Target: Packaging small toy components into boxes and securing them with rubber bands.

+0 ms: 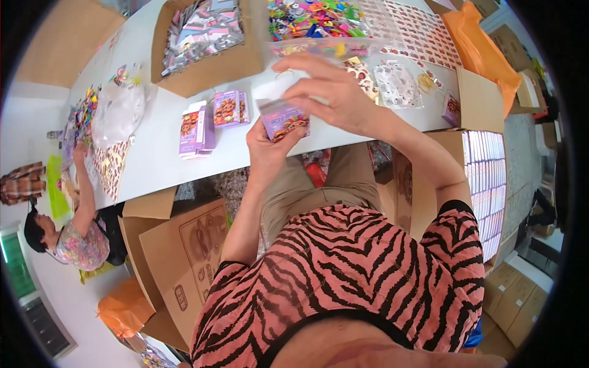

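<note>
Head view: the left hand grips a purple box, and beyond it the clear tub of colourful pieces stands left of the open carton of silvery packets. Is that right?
Not quite: the head view shows the clear tub right of the open carton. The left hand does grip the purple box.

Small lettering showed on the held purple box (277, 121) and the stacked purple packs (226, 109); brown print marked the open carton (184, 260). None was clearly legible.
</note>
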The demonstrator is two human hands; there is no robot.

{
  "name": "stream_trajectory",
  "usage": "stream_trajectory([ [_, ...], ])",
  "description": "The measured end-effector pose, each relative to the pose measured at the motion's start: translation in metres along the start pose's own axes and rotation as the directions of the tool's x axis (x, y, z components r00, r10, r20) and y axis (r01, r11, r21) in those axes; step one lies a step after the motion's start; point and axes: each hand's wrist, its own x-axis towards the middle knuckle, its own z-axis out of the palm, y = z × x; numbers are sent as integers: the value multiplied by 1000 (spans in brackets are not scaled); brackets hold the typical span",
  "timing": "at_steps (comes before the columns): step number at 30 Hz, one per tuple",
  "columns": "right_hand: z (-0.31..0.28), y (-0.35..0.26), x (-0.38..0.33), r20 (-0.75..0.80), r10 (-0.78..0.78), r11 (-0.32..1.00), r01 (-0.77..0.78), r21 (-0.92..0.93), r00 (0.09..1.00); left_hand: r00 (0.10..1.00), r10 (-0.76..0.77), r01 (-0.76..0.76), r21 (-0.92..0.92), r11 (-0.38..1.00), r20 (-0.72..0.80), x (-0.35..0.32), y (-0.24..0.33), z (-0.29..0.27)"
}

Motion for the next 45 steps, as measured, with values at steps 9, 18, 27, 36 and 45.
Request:
stream_trajectory([
  [9, -44, 86, -53, -99, 455, 890, -457, 4, 885, 995, -80, 76, -57, 995, -65, -2, -7, -4],
  [18, -20, 169, -112, -214, 776, 461, -766, -448, 593, 990, -139, 139, -21, 990, 14, -1, -14, 12],
  [27, -12, 176, -117, -361, 760, 508, -840, -188, 540, 985, -167, 166, 22, 986, 37, 9, -23, 18],
  [36, -60, 66, -72, -269, 664, 744, -654, 139, 698, 964, -208, 194, 98, 976, 168, 26, -45, 34],
  [45, -66, 23, -53, 54, 697, 660, -669, 342, 715, 967, -172, 154, 106, 982, 187, 28, -41, 45],
])
